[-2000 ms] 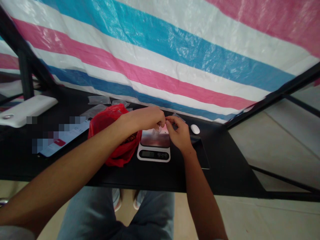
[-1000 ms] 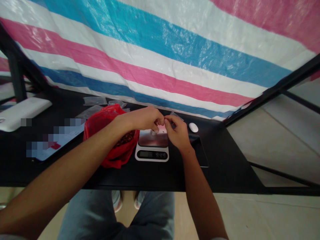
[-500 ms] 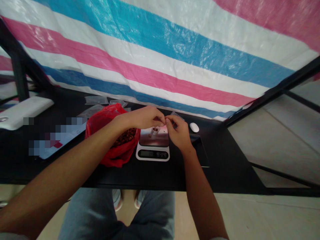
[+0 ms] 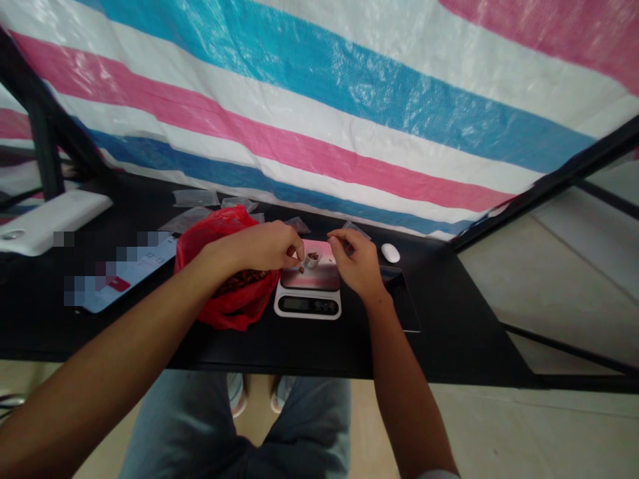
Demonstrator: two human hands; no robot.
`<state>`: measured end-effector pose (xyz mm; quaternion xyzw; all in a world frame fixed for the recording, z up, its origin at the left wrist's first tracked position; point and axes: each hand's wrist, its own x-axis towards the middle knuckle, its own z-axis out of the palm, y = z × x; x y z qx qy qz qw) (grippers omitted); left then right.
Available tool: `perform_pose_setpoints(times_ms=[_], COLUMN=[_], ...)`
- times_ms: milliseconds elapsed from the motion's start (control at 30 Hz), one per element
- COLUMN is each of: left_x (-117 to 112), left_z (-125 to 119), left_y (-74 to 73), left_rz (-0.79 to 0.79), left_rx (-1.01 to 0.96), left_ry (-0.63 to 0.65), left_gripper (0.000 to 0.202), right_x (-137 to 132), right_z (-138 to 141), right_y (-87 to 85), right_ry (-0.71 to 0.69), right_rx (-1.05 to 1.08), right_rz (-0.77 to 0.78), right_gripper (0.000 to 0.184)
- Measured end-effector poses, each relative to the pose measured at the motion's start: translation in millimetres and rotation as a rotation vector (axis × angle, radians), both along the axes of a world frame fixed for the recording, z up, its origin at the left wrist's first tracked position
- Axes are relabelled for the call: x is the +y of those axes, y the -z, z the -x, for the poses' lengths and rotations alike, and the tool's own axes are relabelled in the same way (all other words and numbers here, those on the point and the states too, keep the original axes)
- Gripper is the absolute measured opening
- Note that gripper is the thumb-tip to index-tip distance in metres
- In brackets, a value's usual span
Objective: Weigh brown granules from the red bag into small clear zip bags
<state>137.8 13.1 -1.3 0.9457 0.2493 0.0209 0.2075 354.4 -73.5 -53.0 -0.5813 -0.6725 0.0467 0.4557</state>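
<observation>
My left hand (image 4: 279, 246) bends down over the left side of a kitchen scale (image 4: 308, 305), its fingers drawn together. Just below those fingertips lies a small brown piece (image 4: 301, 270), perhaps a bean; whether they touch it is unclear. A small clear cup (image 4: 312, 260) with brown bits in it stands on the scale's shiny plate. Over the plate's right edge is my right hand (image 4: 357, 259), thumb and forefinger close together; anything between them is too small to make out. A red plastic bag (image 4: 239, 309) filled with dark brown pieces sits under my left wrist.
Clear plastic bags (image 4: 196, 197) lie along the back of the black table (image 4: 319, 349). A white mouse (image 4: 390, 253) and a dark flat panel (image 4: 402, 299) are on the right. A phone-like screen (image 4: 144, 263) and a white device (image 4: 54, 223) are on the left. A striped sheet (image 4: 319, 120) hangs behind.
My hands have come apart after meeting at the fingertips above the scale. The left has moved left and down towards the brown piece; the right stays almost in place.
</observation>
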Motion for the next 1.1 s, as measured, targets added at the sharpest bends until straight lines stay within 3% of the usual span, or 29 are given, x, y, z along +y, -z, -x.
perform_pose_setpoints(times_ms=[233, 433, 633, 733, 833, 1000, 1100], left_x=[-1, -9, -14, -18, -27, -42, -41], left_z=[-2, -1, -10, 3, 23, 45, 53], left_y=[10.8, -6.2, -11.6, -19.7, -26.9, -10.3, -0.6], left_rz=[0.048, -0.013, -0.174, -0.177, -0.131, -0.004, 0.036], left_rx=[-0.011, -0.104, -0.096, -0.088, 0.053, 0.34, 0.336], left_ry=[0.07, 0.012, -0.093, -0.107, -0.148, -0.255, -0.225], left_gripper=[0.02, 0.025, 0.032, 0.034, 0.038, 0.022, 0.017], right_x=[0, 0, 0, 0, -1, -1, -1], right_z=[-1, 0, 0, 0, 0, 2, 3], right_y=[-0.8, -1.0, -0.4, -0.6, -0.7, -0.3, -0.4], right_ry=[0.006, 0.0, -0.012, -0.008, -0.003, -0.018, -0.011], right_rx=[-0.011, -0.024, -0.017, -0.011, -0.01, -0.014, -0.02], right_rz=[0.013, 0.019, 0.007, 0.012, 0.019, 0.015, 0.02], right_gripper=[0.021, 0.02, 0.021, 0.021, 0.02, 0.02, 0.02])
